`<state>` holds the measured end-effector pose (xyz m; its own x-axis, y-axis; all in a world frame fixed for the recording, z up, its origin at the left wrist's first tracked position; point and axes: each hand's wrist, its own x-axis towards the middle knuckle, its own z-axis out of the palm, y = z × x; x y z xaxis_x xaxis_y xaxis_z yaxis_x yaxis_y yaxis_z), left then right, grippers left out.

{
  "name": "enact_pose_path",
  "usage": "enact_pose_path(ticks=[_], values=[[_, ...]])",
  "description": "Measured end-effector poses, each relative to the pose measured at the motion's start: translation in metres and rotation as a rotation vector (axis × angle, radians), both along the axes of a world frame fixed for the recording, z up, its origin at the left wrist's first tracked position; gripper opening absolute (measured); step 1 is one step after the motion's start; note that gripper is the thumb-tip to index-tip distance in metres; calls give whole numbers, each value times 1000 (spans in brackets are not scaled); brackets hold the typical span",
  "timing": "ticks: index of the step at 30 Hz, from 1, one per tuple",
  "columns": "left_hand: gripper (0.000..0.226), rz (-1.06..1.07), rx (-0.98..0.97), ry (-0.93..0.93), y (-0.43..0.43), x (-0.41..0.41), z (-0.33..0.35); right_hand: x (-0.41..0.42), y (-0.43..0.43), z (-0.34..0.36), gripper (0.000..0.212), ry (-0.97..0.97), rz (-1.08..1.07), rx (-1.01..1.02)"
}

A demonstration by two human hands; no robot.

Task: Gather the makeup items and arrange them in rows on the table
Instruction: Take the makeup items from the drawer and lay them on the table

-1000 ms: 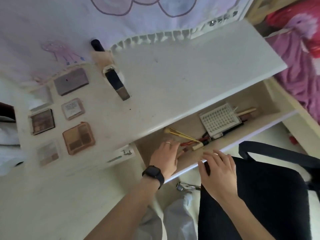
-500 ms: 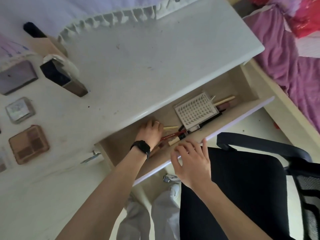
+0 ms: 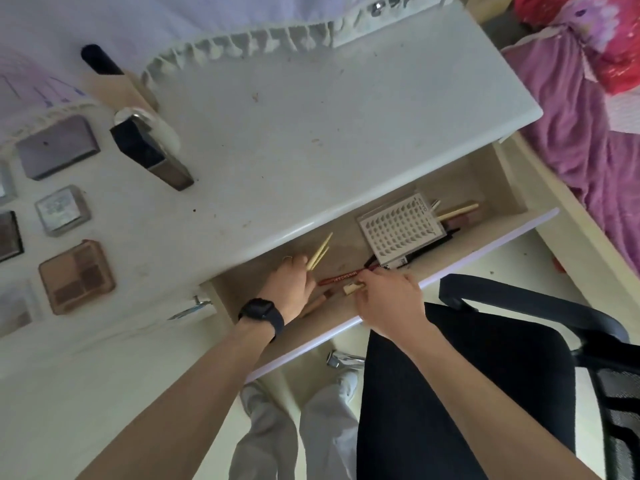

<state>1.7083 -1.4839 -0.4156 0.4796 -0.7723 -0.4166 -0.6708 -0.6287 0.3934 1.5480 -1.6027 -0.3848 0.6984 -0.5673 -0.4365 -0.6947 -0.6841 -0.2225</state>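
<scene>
The gathering step is under way: both hands reach into the open drawer [image 3: 239, 292] under the bench [image 3: 311, 116]. The left hand [image 3: 287, 289] is curled round two slim yellow sticks [image 3: 319, 252], probably brush handles. The right hand [image 3: 388, 303] bends its fingers over the end of a red pencil [image 3: 341, 277] and a cream-capped stick [image 3: 350, 289]; whether it grips either cannot be told. A lash card [image 3: 401, 230] lies further along the drawer. Eyeshadow palettes [image 3: 76, 277] already sit in rows at the bench's left. Next, the right hand likely needs a clean pinch on the thin pencil, then both hands carry their items up beside the palettes
</scene>
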Motion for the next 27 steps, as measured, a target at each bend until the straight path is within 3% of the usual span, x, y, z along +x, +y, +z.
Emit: enact_pose_path(ticks=[6,11,15,22,27], values=[[20,277,-182,197,40,-11,29,53,-15,-22,33,176,196,51],[17,469,-249,398,65,-15,46,66,-5,-33,40,287,409,-81],[2,561,-282,457,80,-8,49,68,-11,-31,36,333,518,-113],[5,733,-355,549,106,2,52,74,-1,-14,35,224,540,-27],[4,838,-395,592,115,5,56,90,29,-19,25,335,686,-47]])
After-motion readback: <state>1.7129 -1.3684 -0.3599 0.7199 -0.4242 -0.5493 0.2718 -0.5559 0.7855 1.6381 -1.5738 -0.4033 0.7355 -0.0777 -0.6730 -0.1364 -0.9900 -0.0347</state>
